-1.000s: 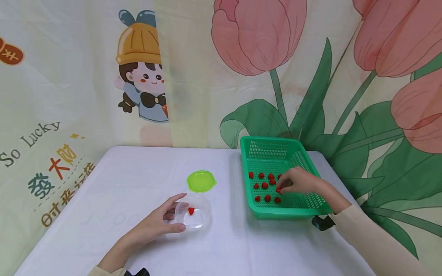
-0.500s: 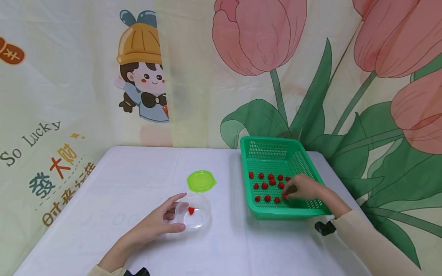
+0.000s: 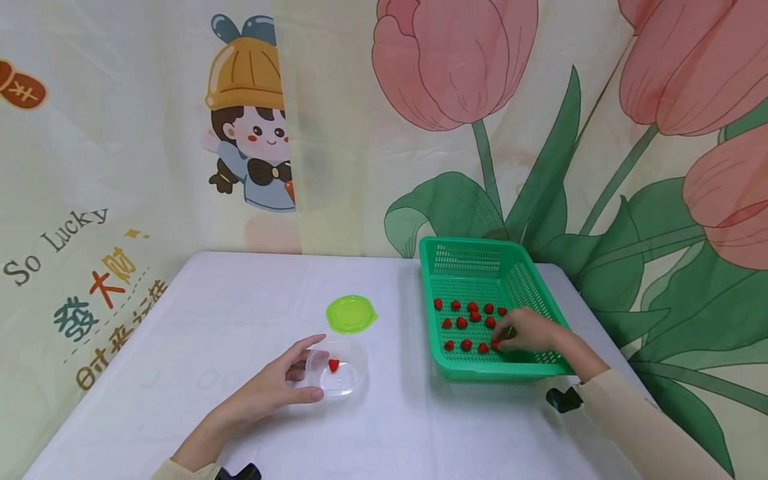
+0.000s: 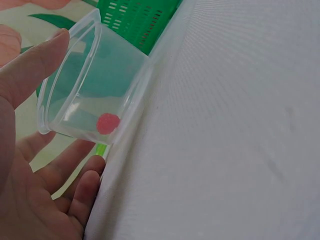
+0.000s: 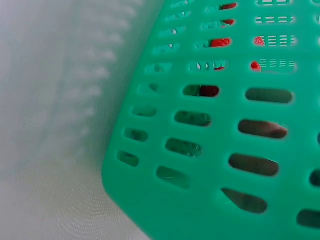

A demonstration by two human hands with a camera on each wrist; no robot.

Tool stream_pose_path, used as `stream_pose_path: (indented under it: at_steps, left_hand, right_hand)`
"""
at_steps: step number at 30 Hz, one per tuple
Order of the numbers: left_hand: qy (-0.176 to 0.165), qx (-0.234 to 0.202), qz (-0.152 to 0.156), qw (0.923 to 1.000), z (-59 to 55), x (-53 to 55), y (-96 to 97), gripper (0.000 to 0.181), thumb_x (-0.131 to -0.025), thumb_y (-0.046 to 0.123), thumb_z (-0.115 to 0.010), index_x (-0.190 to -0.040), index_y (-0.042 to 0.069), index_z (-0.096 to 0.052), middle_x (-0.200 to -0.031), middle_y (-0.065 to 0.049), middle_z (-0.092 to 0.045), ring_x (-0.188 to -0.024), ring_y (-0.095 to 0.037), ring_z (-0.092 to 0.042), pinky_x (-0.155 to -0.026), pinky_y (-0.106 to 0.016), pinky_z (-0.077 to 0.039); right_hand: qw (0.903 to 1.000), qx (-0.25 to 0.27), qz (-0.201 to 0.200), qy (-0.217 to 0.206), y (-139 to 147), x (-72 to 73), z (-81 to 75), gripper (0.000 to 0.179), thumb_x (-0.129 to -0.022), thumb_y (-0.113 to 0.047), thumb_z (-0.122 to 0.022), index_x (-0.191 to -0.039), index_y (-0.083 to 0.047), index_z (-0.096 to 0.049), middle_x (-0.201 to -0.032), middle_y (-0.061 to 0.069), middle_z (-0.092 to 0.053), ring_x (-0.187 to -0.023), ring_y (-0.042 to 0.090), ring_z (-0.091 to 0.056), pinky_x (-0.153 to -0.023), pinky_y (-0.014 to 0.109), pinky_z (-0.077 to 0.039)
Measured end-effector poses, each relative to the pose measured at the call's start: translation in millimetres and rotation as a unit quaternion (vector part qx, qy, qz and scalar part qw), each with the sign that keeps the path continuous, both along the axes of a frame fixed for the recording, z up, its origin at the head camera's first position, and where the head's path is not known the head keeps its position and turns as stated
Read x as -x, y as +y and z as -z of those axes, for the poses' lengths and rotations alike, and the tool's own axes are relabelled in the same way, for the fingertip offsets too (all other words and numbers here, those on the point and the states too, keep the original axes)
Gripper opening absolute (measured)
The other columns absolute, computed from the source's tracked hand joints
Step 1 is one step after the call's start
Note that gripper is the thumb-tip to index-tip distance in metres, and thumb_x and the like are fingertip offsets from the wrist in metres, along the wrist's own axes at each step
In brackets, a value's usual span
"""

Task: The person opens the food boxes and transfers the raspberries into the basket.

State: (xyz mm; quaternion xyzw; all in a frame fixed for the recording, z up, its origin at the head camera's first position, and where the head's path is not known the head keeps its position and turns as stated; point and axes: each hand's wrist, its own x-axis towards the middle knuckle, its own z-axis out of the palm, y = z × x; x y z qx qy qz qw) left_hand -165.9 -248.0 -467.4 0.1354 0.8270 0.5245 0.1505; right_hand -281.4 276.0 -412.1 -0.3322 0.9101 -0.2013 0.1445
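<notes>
My left hand [image 3: 270,387] holds a clear plastic cup [image 3: 351,383] upright on the table, thumb and fingers spread round its near and far sides. One raspberry [image 4: 107,123] lies on the cup's bottom. Inside the green basket [image 3: 498,371], my right hand [image 3: 531,331] reaches down and pinches a raspberry [image 3: 495,346] close over the floor. Several more raspberries [image 3: 466,345] lie in loose rows left of those fingertips. In the right wrist view the basket wall [image 5: 150,200] hides most of the hand; bits of red show through its slots.
A bright green lid [image 3: 351,315] lies flat on the white tablecloth [image 3: 240,313], just behind the cup. The basket stands at the table's right side. A printed curtain [image 3: 336,167] with tulips hangs behind the table.
My right hand has shifted right and toward me inside the basket with a raspberry at its fingertips, uncovering other raspberries. The left hand and cup stay in place.
</notes>
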Motion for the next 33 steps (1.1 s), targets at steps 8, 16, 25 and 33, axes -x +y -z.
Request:
stream_pose_path:
  at_steps: [8,16,25,33]
  left_hand:
    - [0.0,-0.004,0.003,1.0,2.0,0.7,0.5,0.092,-0.089,0.03,-0.088,-0.164,0.035,-0.034,-0.157,-0.007,-0.051,-0.134,-0.027,-0.052,-0.109,-0.028,-0.045]
    - [-0.008,0.006,-0.003,0.9999,-0.4,0.2,0.5,0.093,-0.089,0.032,-0.088,-0.164,0.036,-0.034,-0.156,-0.007,-0.05,-0.131,-0.027,-0.053,-0.108,-0.037,-0.047]
    - [-0.007,-0.001,0.0,1.0,-0.6,-0.4,-0.5,0.093,-0.089,0.03,-0.087,-0.164,0.035,-0.033,-0.157,-0.008,-0.05,-0.133,-0.027,-0.052,-0.109,-0.031,-0.046]
    - [-0.004,-0.01,0.004,0.9999,1.1,0.0,-1.5,0.093,-0.09,0.029,-0.087,-0.165,0.034,-0.033,-0.158,-0.007,-0.05,-0.135,-0.028,-0.052,-0.109,-0.031,-0.046]
  right_hand:
    - [1.0,0.001,-0.003,0.009,-2,-0.3,-4.0,0.013,-0.096,-0.007,-0.077,-0.108,-0.004,-0.082,-0.1,0.002,-0.079,-0.09,0.015,-0.071,-0.075,0.027,-0.059]
    - [0.9945,0.042,-0.036,0.089,-26,-5.1,-32.0,0.016,-0.092,0.0,-0.078,-0.107,-0.003,-0.082,-0.105,0.01,-0.08,-0.088,0.022,-0.073,-0.074,0.031,-0.061]
    - [0.9919,0.071,-0.068,0.08,-100,-22.5,-62.6,0.019,-0.095,-0.006,-0.078,-0.113,-0.01,-0.081,-0.107,0.0,-0.076,-0.081,0.004,-0.067,-0.077,0.029,-0.061]
    - [0.9916,0.078,-0.08,0.065,-161,-34.6,-78.7,0.022,-0.095,-0.008,-0.08,-0.116,-0.012,-0.081,-0.111,-0.002,-0.077,-0.088,0.011,-0.071,-0.082,0.026,-0.06]
